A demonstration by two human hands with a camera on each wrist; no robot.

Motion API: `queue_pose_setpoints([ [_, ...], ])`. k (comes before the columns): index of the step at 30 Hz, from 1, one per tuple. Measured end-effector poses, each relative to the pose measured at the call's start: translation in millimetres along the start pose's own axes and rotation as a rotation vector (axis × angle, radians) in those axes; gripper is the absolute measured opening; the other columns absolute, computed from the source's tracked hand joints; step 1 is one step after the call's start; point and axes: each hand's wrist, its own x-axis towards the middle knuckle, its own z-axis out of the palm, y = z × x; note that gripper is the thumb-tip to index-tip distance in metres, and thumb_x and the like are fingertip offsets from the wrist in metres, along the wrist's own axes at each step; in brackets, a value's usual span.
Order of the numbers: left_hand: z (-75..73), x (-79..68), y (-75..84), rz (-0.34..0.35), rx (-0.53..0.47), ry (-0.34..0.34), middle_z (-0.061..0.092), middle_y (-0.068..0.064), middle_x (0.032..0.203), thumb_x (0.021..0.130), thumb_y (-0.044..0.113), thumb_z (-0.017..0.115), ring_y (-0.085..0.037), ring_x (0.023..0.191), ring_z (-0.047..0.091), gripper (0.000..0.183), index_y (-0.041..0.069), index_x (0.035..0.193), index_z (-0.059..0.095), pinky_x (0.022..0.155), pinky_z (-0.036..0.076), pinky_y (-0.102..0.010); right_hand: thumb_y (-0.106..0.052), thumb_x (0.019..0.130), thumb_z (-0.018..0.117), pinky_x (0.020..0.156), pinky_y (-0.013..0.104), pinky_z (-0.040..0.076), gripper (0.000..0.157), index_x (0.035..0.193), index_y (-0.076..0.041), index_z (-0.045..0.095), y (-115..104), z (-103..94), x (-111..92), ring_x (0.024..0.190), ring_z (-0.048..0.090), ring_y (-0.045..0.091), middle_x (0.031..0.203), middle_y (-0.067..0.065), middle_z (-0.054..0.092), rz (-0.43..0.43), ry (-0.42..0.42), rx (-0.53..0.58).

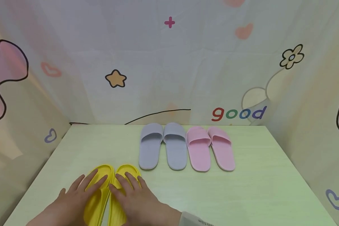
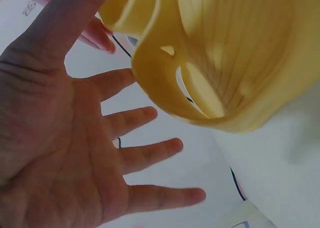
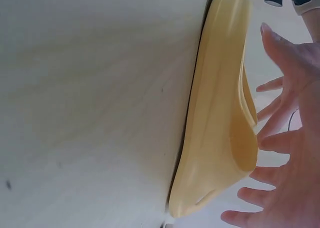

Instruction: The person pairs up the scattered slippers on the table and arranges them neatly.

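Two yellow slippers lie side by side at the near left of the table, soles down, toe ends away from me. Over the left yellow slipper (image 1: 97, 208) my left hand (image 1: 76, 197) is spread, partly covering it. My right hand (image 1: 141, 201) hovers or rests over the right yellow slipper (image 1: 115, 210); contact is unclear in the head view. In the left wrist view the left hand (image 2: 65, 133) has straight, parted fingers beside a yellow slipper (image 2: 240, 43). Straight fingers also show on the right hand (image 3: 295, 168) in the right wrist view, close above the slipper strap (image 3: 245, 143).
Farther back on the pale table (image 1: 251, 188) stand a grey-lilac pair of slippers (image 1: 149, 157) and, right beside it, a pink pair (image 1: 200, 158). A printed curtain (image 1: 147, 56) hangs behind the table's back edge and along both sides.
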Motion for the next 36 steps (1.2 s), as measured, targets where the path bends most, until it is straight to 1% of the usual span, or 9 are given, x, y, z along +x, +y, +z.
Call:
queue_pose_setpoints([
  [3, 3.0, -3.3, 1.7, -0.037, 0.023, -0.056, 0.025, -0.018, 0.168, 0.046, 0.092, 0.077, -0.059, 0.139, 0.041, 0.14, 0.028, 0.162, 0.032, 0.08, 0.041, -0.088, -0.084, 0.086, 0.053, 0.119, 0.049, 0.042, 0.102, 0.166, -0.031, 0.02, -2.9, 1.4, -2.2, 0.158, 0.026, 0.03, 0.174, 0.004, 0.015, -0.024, -0.064, -0.022],
  [6, 5.0, -3.2, 2.5, -0.069, 0.029, -0.121, 0.022, -0.019, 0.17, 0.049, 0.098, 0.068, -0.06, 0.141, 0.038, 0.139, 0.031, 0.164, 0.027, 0.081, 0.037, -0.092, -0.083, 0.091, 0.044, 0.122, 0.05, 0.038, 0.096, 0.167, -0.035, 0.012, -5.5, 2.5, -1.9, 0.16, 0.021, 0.031, 0.175, 0.003, 0.007, -0.028, -0.152, -0.019],
  [9, 8.2, -2.9, 3.5, -0.097, 0.05, -0.151, 0.022, -0.019, 0.169, 0.05, 0.101, 0.063, -0.06, 0.139, 0.041, 0.139, 0.032, 0.165, 0.022, 0.078, 0.037, -0.092, -0.082, 0.094, 0.037, 0.122, 0.052, 0.038, 0.091, 0.167, -0.036, 0.008, -7.5, 4.2, -0.7, 0.161, 0.018, 0.033, 0.176, 0.004, 0.001, -0.035, -0.203, -0.031],
  [13, 13.2, -2.3, 4.4, -0.136, 0.056, -0.184, 0.025, -0.022, 0.168, 0.055, 0.099, 0.063, -0.059, 0.133, 0.048, 0.137, 0.035, 0.165, 0.013, 0.072, 0.039, -0.091, -0.081, 0.096, 0.031, 0.121, 0.052, 0.039, 0.087, 0.167, -0.037, 0.008, -9.1, 8.1, 0.8, 0.161, 0.016, 0.036, 0.176, 0.006, -0.004, -0.048, -0.212, -0.035],
  [19, 19.5, -0.7, 4.4, -0.166, -0.007, -0.254, 0.019, -0.026, 0.168, 0.062, 0.091, 0.069, -0.059, 0.128, 0.051, 0.135, 0.038, 0.165, 0.001, 0.069, 0.039, -0.091, -0.081, 0.096, 0.027, 0.121, 0.05, 0.039, 0.087, 0.167, -0.035, 0.007, -8.8, 10.5, 1.3, 0.161, 0.013, 0.037, 0.176, 0.008, -0.007, -0.062, -0.199, -0.013],
  [25, 21.0, -0.8, 4.7, -0.161, -0.011, -0.247, 0.02, -0.026, 0.168, 0.063, 0.092, 0.068, -0.056, 0.127, 0.052, 0.134, 0.034, 0.166, 0.004, 0.073, 0.045, -0.086, -0.081, 0.097, 0.026, 0.121, 0.048, 0.04, 0.087, 0.167, -0.034, 0.006, -7.5, 9.0, 1.7, 0.161, 0.014, 0.037, 0.175, 0.009, -0.006, -0.078, -0.19, -0.043],
  [30, 20.4, -1.8, 3.3, -0.141, -0.037, -0.227, 0.021, -0.027, 0.167, 0.063, 0.093, 0.067, -0.058, 0.126, 0.052, 0.134, 0.034, 0.166, 0.005, 0.072, 0.049, -0.081, -0.081, 0.096, 0.029, 0.12, 0.047, 0.041, 0.088, 0.168, -0.034, 0.008, -6.6, 8.7, 3.4, 0.16, 0.017, 0.037, 0.175, 0.009, -0.004, -0.082, -0.187, -0.071],
  [32, 20.1, -1.8, 2.2, -0.122, -0.048, -0.212, 0.021, -0.029, 0.166, 0.065, 0.092, 0.067, -0.061, 0.125, 0.051, 0.133, 0.034, 0.167, 0.005, 0.07, 0.05, -0.079, -0.08, 0.096, 0.031, 0.12, 0.047, 0.042, 0.088, 0.168, -0.033, 0.009, -6.3, 8.3, 4.3, 0.16, 0.018, 0.037, 0.175, 0.009, -0.002, -0.083, -0.189, -0.072],
  [36, 18.0, -2.6, 0.3, -0.084, -0.058, -0.177, 0.022, -0.031, 0.165, 0.063, 0.093, 0.067, -0.064, 0.123, 0.051, 0.134, 0.031, 0.166, 0.008, 0.067, 0.056, -0.069, -0.082, 0.094, 0.034, 0.122, 0.047, 0.039, 0.092, 0.167, -0.035, 0.005, -4.9, 6.6, 7.3, 0.161, 0.013, 0.036, 0.176, 0.007, -0.007, -0.077, -0.223, -0.047],
])
